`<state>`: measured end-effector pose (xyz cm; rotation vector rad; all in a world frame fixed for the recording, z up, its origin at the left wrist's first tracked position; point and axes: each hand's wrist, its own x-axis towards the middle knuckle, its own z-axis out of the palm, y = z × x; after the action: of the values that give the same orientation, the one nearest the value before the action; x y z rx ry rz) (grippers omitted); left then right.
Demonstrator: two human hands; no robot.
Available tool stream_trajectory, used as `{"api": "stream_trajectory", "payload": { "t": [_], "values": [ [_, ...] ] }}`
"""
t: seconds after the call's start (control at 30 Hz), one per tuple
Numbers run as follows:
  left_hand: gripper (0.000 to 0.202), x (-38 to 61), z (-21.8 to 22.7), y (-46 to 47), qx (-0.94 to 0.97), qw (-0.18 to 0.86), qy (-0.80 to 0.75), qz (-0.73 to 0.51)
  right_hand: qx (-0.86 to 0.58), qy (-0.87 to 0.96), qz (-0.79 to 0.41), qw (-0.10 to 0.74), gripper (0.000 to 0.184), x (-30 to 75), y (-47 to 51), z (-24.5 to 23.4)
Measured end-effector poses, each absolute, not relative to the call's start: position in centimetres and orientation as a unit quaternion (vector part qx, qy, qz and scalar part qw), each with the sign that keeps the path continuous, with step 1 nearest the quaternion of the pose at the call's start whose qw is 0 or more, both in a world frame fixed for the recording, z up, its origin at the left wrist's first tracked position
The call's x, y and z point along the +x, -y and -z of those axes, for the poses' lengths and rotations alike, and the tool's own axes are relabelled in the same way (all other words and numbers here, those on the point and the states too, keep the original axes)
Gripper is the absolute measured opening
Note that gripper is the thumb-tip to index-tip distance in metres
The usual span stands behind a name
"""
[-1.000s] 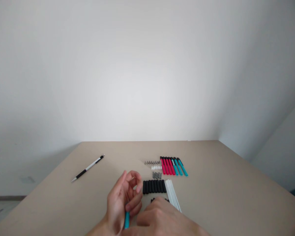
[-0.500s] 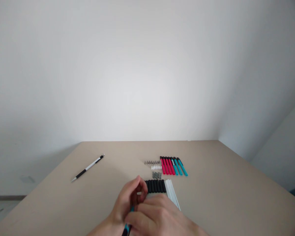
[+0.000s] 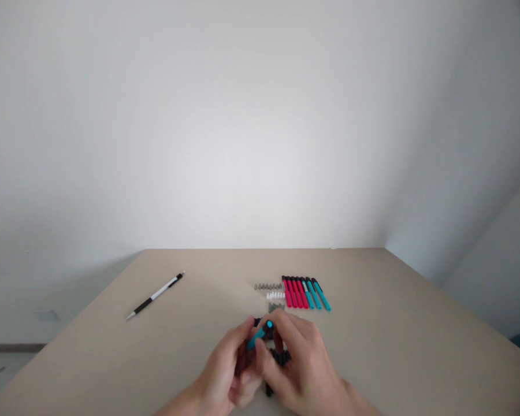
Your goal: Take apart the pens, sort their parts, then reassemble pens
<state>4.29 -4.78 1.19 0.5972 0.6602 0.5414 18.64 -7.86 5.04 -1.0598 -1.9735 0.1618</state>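
A teal pen barrel (image 3: 255, 340) with a dark ring near its upper end is held between my two hands at the front middle of the table. My left hand (image 3: 225, 364) is closed around its lower part. The thumb and fingers of my right hand (image 3: 301, 358) close on it near the upper end, which points up and away. Beneath and between the hands, short black grips (image 3: 281, 357) show in part. Just beyond my fingertips lies a row of small grey springs (image 3: 276, 307), partly covered by my right hand.
Farther back are small white parts (image 3: 276, 295) and metal tips (image 3: 267, 286) in rows. Red pen barrels (image 3: 295, 292) and teal pen barrels (image 3: 316, 294) lie beside them. A white-and-black pen (image 3: 156, 296) rests at left on the beige table (image 3: 372, 346). A wall stands behind.
The teal pen barrel has swung up, its upper end now showing between my fingers. My right hand has moved up and right, covering the white rods and most of the black grips.
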Motion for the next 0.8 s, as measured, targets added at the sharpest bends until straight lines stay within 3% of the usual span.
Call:
{"api": "stream_trajectory", "payload": {
  "t": [0.2,0.4,0.47,0.57,0.8],
  "values": [
    [0.047,4.4,-1.8,4.8,0.297,0.858,-0.318,-0.273,-0.469,0.755,-0.109,0.446,0.008,19.1,7.6,-4.6],
    [0.043,4.2,-1.7,4.6,0.302,0.853,-0.288,-0.313,-0.501,0.732,-0.067,0.457,0.020,18.9,7.3,-4.4],
    [0.040,4.2,-1.9,4.5,0.272,0.856,-0.273,-0.345,-0.520,0.718,-0.079,0.456,0.016,18.9,7.2,-4.5],
    [0.034,4.3,-2.3,4.5,0.230,0.853,-0.239,-0.402,-0.503,0.737,-0.120,0.436,0.009,18.9,7.2,-4.7],
    [0.036,4.7,-3.0,5.1,0.265,0.842,-0.197,-0.426,-0.454,0.801,-0.177,0.348,0.013,18.6,7.5,-4.5]
  ]
}}
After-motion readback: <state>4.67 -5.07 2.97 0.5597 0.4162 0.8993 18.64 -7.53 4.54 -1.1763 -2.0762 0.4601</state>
